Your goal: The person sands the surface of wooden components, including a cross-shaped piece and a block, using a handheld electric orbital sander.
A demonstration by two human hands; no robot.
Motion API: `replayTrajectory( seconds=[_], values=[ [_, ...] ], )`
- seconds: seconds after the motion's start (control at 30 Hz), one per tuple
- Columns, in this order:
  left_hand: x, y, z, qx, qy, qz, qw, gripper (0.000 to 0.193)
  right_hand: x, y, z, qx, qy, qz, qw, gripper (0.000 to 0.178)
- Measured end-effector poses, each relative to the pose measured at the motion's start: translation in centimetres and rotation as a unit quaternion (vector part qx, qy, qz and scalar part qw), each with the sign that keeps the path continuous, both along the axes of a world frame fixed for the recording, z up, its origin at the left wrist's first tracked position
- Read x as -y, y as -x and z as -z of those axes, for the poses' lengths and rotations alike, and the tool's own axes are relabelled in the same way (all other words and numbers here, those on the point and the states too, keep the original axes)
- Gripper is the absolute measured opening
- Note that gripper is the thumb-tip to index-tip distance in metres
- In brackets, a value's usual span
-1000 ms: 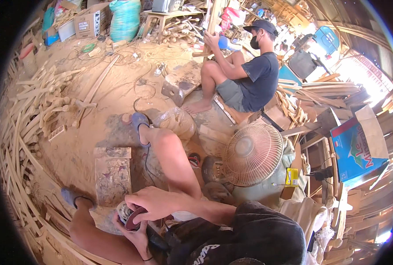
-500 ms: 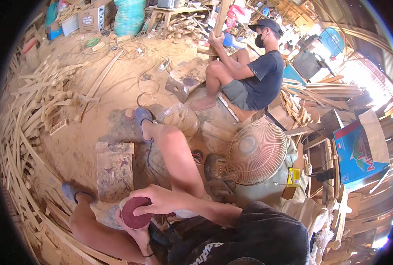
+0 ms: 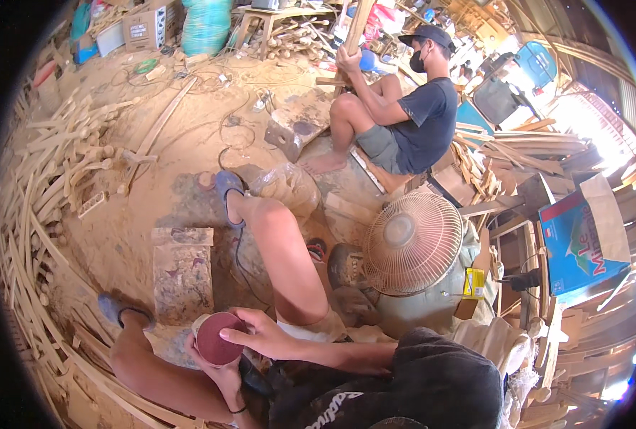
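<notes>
A round dark-red sanding disc (image 3: 216, 349), its face turned up, sits above my lap on a pale round backing. Beneath and along its near side my left hand (image 3: 221, 375) is closed around it, a dark band on the wrist. At the disc's right side is my right hand (image 3: 269, 339), thumb tip resting on the red face and fingers apart by the rim. Just below the disc, a dark rounded object (image 3: 256, 379) is partly covered by my hand and shirt; its kind cannot be made out.
A worn wooden block (image 3: 182, 279) lies between my feet. A caged fan (image 3: 412, 244) stands to my right. Ahead, a co-worker (image 3: 418, 107) sits gripping an upright wooden piece (image 3: 359, 28). Wood strips (image 3: 36, 207) pile up on the left. A cable (image 3: 238, 247) crosses the floor.
My right hand has drawn back to the right along the disc's rim, its fingers looser and more spread, uncovering more of the face. My left hand keeps its hold.
</notes>
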State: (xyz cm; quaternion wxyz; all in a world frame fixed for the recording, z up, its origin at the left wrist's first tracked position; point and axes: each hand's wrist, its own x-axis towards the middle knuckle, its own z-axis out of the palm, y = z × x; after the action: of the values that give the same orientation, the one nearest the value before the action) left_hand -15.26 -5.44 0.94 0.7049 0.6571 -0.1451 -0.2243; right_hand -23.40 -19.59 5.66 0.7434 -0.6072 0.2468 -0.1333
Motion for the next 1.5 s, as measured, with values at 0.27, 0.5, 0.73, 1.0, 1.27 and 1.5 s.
replayTrajectory(
  seconds=[0.27, 0.5, 0.73, 1.0, 1.27, 1.5],
  values=[
    [-0.8, 0.6, 1.7, -0.076, 0.014, -0.013, 0.997, 0.107, -0.1, 1.3, -1.9, -0.008, -0.042, -0.047, 0.998, 0.043],
    [-1.1, 0.0, 3.0, -0.076, 0.020, -0.005, 0.997, 0.109, 1.6, 1.5, -2.1, -0.154, -0.063, -0.164, 0.972, 0.050],
    [0.1, 0.0, 0.0, -0.021, 0.024, 0.016, 0.999, 0.106, 2.5, 0.2, -5.0, 0.060, 0.255, -0.007, 0.965, 0.067],
    [-1.1, 0.1, 3.2, -0.055, 0.034, -0.025, 0.998, 0.110, 1.0, 2.8, -4.3, -0.072, 0.322, 0.006, 0.944, 0.027],
    [0.4, 0.1, -0.1, 0.017, -0.006, -0.002, 1.000, 0.112, 2.1, 1.1, -8.8, -0.064, 0.351, 0.060, 0.932, 0.042],
    [-1.0, 0.0, 2.4, -0.043, 0.034, -0.037, 0.998, 0.111, 2.5, 3.6, -8.2, -0.136, 0.278, -0.118, 0.943, 0.045]
  ],
)
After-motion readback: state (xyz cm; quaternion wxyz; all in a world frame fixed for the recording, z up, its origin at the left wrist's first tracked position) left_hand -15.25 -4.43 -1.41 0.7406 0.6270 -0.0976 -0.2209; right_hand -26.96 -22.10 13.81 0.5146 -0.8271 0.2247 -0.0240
